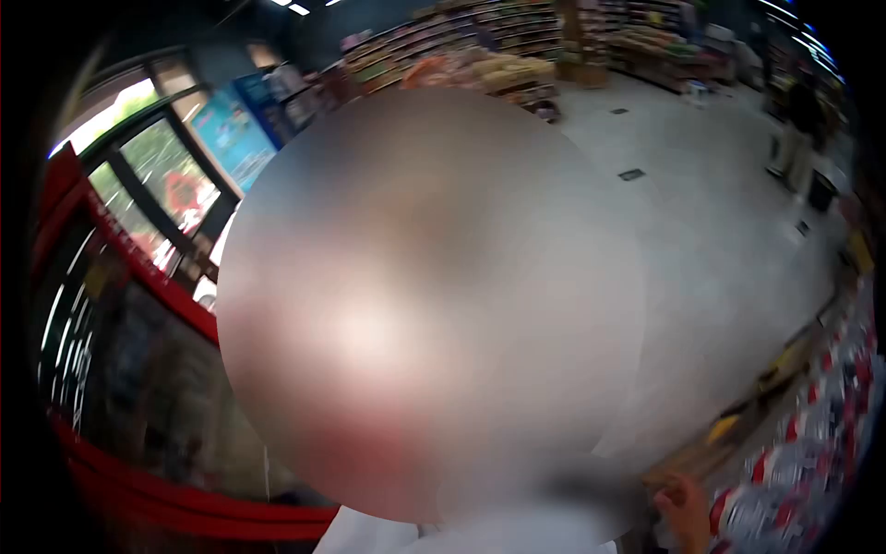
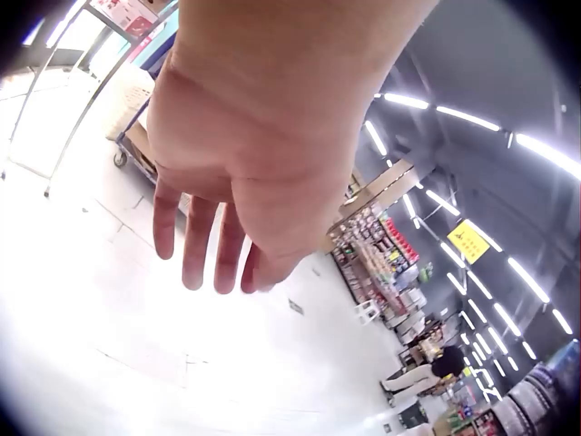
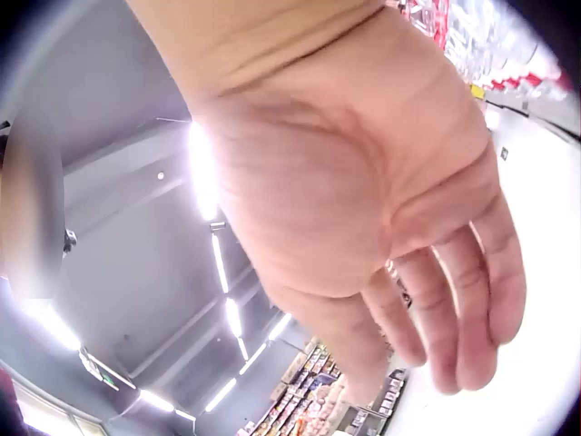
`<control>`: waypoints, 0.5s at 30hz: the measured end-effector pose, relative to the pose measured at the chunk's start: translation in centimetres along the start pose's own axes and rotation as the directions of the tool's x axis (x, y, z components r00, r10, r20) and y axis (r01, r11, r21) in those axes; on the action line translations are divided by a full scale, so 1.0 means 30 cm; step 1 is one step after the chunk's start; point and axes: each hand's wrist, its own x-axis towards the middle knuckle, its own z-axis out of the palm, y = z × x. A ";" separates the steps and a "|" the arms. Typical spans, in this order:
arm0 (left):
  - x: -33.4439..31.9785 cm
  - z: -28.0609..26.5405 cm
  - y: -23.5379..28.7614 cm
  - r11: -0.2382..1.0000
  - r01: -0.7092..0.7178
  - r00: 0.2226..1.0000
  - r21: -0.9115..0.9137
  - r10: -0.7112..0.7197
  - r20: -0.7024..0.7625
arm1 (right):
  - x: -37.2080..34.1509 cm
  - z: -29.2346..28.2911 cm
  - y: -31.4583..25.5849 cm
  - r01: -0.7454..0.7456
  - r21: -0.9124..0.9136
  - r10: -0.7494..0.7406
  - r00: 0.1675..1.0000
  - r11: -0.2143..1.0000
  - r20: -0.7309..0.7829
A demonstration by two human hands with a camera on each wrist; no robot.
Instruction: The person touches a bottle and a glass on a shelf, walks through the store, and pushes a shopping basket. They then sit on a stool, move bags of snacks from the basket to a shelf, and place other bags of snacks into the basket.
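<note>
My left hand (image 2: 254,168) hangs with loose, slightly bent fingers in the left wrist view, above the pale floor, and holds nothing. In the right wrist view my right hand (image 3: 354,191) is palm toward the camera, its fingers relaxed and nothing between them. The head view has that same right hand low at the right, beside stacked bottle packs (image 1: 803,443) with red labels. A large blurred disc covers the middle of the head view, and the left hand does not show there.
A red-framed glass case (image 1: 148,369) stands at the left, near glass doors (image 1: 166,166). Stocked shelves (image 1: 461,37) line the back. Pale floor (image 1: 683,249) stretches to the right, where a person (image 1: 801,125) stands. A wheeled cart (image 2: 136,145) shows in the left wrist view.
</note>
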 end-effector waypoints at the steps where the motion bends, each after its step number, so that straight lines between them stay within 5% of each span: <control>1: 0.127 -0.020 0.023 0.995 0.047 0.989 0.087 -0.059 0.136 | 0.224 -0.094 -0.052 -0.072 0.058 0.073 0.997 0.996 -0.007; 3: 0.172 -0.009 -0.013 0.994 0.051 0.996 0.098 -0.057 0.063 | 0.450 -0.158 -0.201 -0.038 0.099 0.037 0.999 0.994 0.014; 4: 0.192 0.064 -0.191 1.000 0.029 1.000 0.004 -0.029 -0.005 | 0.575 -0.148 -0.217 -0.035 0.138 0.031 0.999 0.990 0.025; 5: 0.181 0.078 -0.270 0.980 0.009 0.998 0.199 -0.023 0.066 | 0.686 -0.172 -0.225 -0.031 0.130 0.026 0.999 0.991 0.043; 7: 0.137 0.152 -0.484 0.916 0.289 0.918 0.279 -0.347 0.190 | 0.908 -0.212 -0.199 0.048 0.205 -0.072 0.991 0.978 0.111; 8: 0.059 0.211 -0.676 0.623 -0.371 0.918 0.688 0.135 0.372 | 0.995 -0.251 -0.220 0.038 0.188 -0.061 0.991 0.981 0.118; 9: 0.100 0.205 -0.604 0.781 -0.024 0.880 0.624 -0.280 0.384 | 1.048 -0.256 -0.248 -0.026 0.192 0.001 0.992 0.981 0.130; 10: 0.019 0.180 -0.519 0.758 0.569 0.689 0.319 -0.651 0.319 | 1.099 -0.267 -0.262 -0.090 0.194 0.063 0.988 0.977 0.142; 11: -0.060 0.217 -0.600 0.762 0.603 0.645 0.238 -0.641 0.417 | 1.201 -0.299 -0.252 -0.094 0.192 0.068 0.988 0.977 0.137; 12: -0.135 0.246 -0.681 0.596 0.787 0.595 -0.162 -0.662 0.455 | 1.313 -0.340 -0.223 -0.082 0.191 0.057 0.990 0.978 0.132; 14: -0.140 0.253 -0.696 0.324 0.922 0.372 -0.214 -0.581 0.724 | 1.528 -0.411 -0.150 -0.071 0.192 0.047 0.991 0.979 0.126; 15: -0.045 0.267 -0.689 0.336 0.917 0.382 -0.217 -0.575 0.724 | 1.640 -0.456 -0.099 -0.081 0.001 0.081 0.993 0.997 0.091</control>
